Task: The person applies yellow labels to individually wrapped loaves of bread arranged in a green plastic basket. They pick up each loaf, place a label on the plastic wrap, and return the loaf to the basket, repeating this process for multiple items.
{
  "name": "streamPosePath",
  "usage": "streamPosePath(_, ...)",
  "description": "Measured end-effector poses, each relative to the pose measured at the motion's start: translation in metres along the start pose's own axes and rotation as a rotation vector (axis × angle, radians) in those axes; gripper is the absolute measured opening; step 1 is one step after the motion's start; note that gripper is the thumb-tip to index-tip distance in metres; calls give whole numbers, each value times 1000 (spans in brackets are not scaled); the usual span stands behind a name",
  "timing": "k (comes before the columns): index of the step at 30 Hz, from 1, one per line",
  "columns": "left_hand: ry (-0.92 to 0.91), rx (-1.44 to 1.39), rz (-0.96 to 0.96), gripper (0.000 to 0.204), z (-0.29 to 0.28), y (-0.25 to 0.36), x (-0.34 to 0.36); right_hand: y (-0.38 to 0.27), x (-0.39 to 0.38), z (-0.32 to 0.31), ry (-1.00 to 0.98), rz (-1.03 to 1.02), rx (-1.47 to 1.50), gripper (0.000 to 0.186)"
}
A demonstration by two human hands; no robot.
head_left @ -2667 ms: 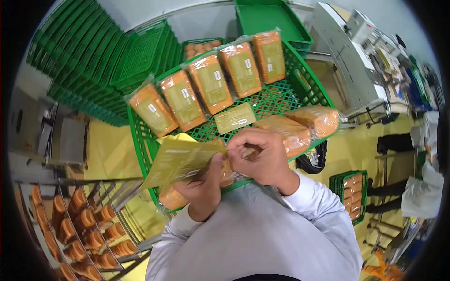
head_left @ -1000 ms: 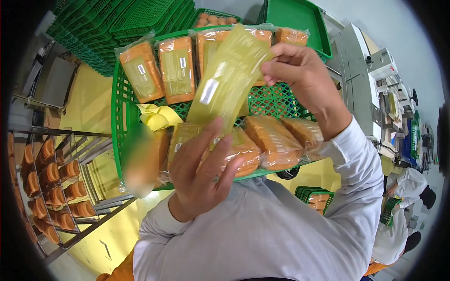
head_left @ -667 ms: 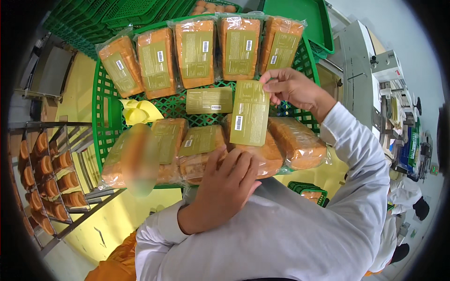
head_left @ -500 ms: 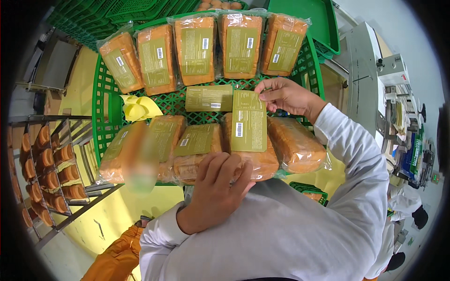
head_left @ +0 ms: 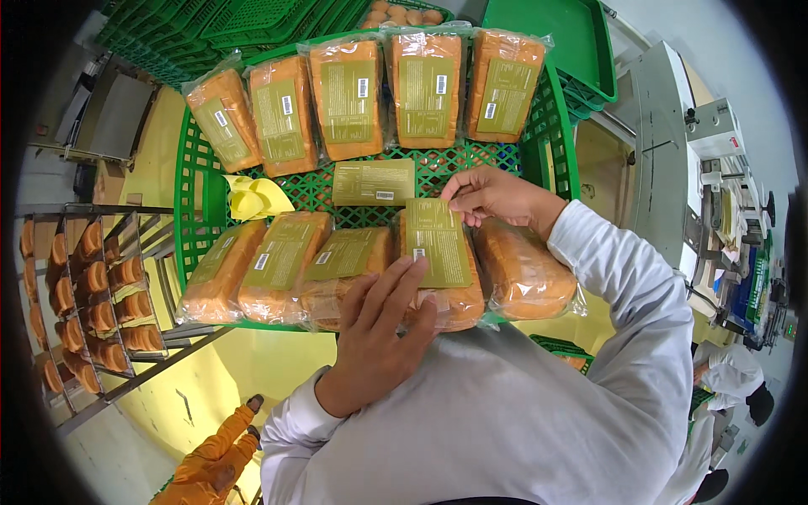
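Note:
My right hand (head_left: 484, 200) pinches the upper corner of an olive printed label (head_left: 438, 240), which lies over a bagged bread loaf (head_left: 450, 307) in the near row of a green perforated crate (head_left: 551, 118). My left hand (head_left: 379, 324) has its fingers apart and slightly bent, fingertips on the label's lower left. Neighbouring loaves to the left (head_left: 273, 269) bear similar labels; the rightmost near loaf (head_left: 526, 282) shows none. Five labelled loaves (head_left: 345, 101) form the far row. Between the rows are a loose label (head_left: 374, 181) and crumpled yellow papers (head_left: 257, 196).
Stacked green crates (head_left: 219, 25), a tray of round brown items (head_left: 400, 14) and a green tray (head_left: 547, 42) stand behind. A bread rack (head_left: 101, 311) is at left, a white machine (head_left: 711, 126) at right. A person in orange (head_left: 215, 459) and white-clad co-workers (head_left: 728, 370) appear below.
The label in my right hand has moved from the air down onto the loaf, flatter and lower. My left hand has shifted up, its fingertips now on that label.

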State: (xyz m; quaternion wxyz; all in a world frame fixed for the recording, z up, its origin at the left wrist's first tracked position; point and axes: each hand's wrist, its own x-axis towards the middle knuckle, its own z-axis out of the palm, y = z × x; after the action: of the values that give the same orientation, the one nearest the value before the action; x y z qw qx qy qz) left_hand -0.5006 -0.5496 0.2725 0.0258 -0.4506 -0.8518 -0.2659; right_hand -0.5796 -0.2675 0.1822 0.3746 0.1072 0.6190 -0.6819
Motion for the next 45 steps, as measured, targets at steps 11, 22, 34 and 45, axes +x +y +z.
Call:
streamPosePath(11, -108, -30, 31, 41, -5, -3, 0, -24, -24, 38, 128, -327, -1157, 48)
streamPosePath(22, -278, -61, 78, 34, -97, -103, 70, -88, -143, 115, -654, -420, -656, 70)
streamPosePath(34, -366, 121, 381, 62, 62, -218, 73, 38, -167, 195, 387, -1007, 186, 72)
streamPosePath(45, -371, 58, 347, 48, 64, -215, 72, 46, -158, 235, 766, -948, 278, 70)
